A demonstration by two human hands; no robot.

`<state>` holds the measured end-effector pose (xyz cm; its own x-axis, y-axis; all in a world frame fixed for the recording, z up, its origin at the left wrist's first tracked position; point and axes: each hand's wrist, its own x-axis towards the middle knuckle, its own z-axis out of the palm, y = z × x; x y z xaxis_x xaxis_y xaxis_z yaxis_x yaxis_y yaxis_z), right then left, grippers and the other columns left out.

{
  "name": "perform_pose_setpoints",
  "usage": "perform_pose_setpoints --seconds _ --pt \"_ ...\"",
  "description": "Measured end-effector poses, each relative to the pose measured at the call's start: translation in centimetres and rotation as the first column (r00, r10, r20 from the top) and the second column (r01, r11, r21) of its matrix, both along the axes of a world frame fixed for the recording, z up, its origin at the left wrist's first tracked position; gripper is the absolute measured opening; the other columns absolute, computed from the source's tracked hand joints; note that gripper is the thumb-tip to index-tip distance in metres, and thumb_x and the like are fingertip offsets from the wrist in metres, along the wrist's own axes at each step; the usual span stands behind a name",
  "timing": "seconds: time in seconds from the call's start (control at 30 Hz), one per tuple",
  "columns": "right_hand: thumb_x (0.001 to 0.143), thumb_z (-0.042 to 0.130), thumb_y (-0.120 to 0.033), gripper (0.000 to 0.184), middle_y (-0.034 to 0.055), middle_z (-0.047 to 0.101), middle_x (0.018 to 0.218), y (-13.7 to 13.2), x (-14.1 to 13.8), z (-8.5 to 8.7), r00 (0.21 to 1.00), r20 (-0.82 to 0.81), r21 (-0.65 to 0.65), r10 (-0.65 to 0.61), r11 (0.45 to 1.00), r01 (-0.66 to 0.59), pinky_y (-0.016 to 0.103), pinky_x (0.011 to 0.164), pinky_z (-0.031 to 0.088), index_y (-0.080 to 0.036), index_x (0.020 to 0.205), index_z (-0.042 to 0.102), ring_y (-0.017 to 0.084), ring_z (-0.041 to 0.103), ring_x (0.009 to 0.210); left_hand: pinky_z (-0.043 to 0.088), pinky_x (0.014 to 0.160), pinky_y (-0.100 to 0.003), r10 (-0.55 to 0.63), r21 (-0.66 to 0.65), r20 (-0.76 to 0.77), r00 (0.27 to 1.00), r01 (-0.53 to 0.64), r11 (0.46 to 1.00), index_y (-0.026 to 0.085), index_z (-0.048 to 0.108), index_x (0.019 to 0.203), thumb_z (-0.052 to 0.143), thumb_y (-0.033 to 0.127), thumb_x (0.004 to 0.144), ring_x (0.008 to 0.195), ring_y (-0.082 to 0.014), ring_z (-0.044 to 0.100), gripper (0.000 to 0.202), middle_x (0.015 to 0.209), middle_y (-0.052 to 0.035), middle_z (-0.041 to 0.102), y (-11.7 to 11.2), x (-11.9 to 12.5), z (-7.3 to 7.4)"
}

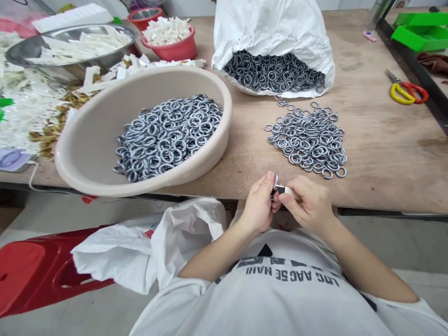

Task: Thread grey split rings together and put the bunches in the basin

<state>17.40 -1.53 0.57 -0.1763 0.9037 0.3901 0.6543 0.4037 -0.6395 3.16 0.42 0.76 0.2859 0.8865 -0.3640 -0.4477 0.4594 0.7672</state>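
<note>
At the table's front edge my left hand (259,203) pinches a grey ring (276,180) between thumb and fingers. My right hand (310,203) is closed on a small blade tool with a pale handle (290,191), whose dark tip points at the ring. Tip and ring are very close; whether they touch I cannot tell. Just beyond my hands lies a loose pile of grey rings (310,137) on the wooden table (381,158). To the left, a large beige basin (87,140) holds many more rings.
A white sack (273,28) spills dark rings at the back. Scissors (408,91) and green trays (422,35) are at the right. White strips fill a metal bowl (21,53) and a red bowl (175,49). Below left stand a red stool (24,270) and another white sack (189,224).
</note>
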Motion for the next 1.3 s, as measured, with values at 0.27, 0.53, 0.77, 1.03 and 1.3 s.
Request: perform_pose_setpoints --seconds 0.27,0.53,0.77,1.03,1.3 --pt "0.098 0.053 -0.046 0.038 0.0003 0.054 0.068 -0.3 -0.5 0.2 0.988 0.151 0.018 0.013 1.000 -0.015 0.030 0.061 0.028 -0.020 0.069 0.053 0.013 0.046 0.062 0.023 0.038 -0.016 0.033 -0.009 -0.033 0.999 -0.033 0.999 0.019 0.045 0.076 0.068 0.063 0.080 0.039 -0.0038 0.030 0.049 0.051 0.0093 0.036 -0.2 0.1 -0.2" --pt "0.100 0.044 -0.054 0.039 0.0033 0.067 0.081 3.8 1.9 -0.5 0.917 0.289 -0.107 -0.276 0.942 0.317 0.029 0.061 0.029 -0.021 0.092 0.064 0.018 0.058 0.070 0.027 0.041 -0.018 -0.140 0.133 0.033 0.990 0.134 0.982 0.019 0.042 0.069 0.062 0.055 0.088 0.044 -0.0050 0.032 0.046 0.055 0.0060 0.042 -1.0 -1.2 -0.3" --pt "0.095 0.055 -0.041 0.026 0.0110 0.069 0.103 6.3 1.4 -0.7 0.714 0.628 -0.033 -0.311 0.905 0.423 0.031 0.059 0.026 -0.019 0.105 0.065 0.024 0.063 0.077 0.036 0.042 -0.018 0.014 0.150 0.002 1.000 -0.014 0.989 0.018 0.052 0.080 0.066 0.044 0.087 0.045 -0.0068 0.050 0.030 0.071 -0.0005 0.066 0.7 -3.2 -0.3" --pt "0.097 0.054 -0.044 0.026 0.0014 0.060 0.080 4.7 1.7 -0.2 0.932 -0.315 -0.281 -0.182 0.955 0.091 0.027 0.062 0.038 -0.020 0.086 0.059 0.014 0.051 0.067 0.037 0.038 -0.017 -0.011 0.081 0.020 1.000 0.009 0.997 0.018 0.060 0.098 0.068 0.043 0.081 0.052 -0.0099 0.058 0.032 0.078 -0.0015 0.067 1.8 -2.6 -0.3" --pt "0.089 0.066 -0.049 0.029 -0.0037 0.055 0.069 0.4 -2.4 -0.7 0.699 -0.690 -0.359 -0.190 0.928 -0.102 0.024 0.051 0.038 -0.022 0.084 0.056 0.010 0.046 0.056 0.031 0.045 -0.018 0.076 0.247 -0.134 0.988 -0.041 0.968 0.018 0.056 0.078 0.068 0.058 0.083 0.049 -0.0058 0.038 0.042 0.060 0.0053 0.046 0.4 0.5 -1.2"
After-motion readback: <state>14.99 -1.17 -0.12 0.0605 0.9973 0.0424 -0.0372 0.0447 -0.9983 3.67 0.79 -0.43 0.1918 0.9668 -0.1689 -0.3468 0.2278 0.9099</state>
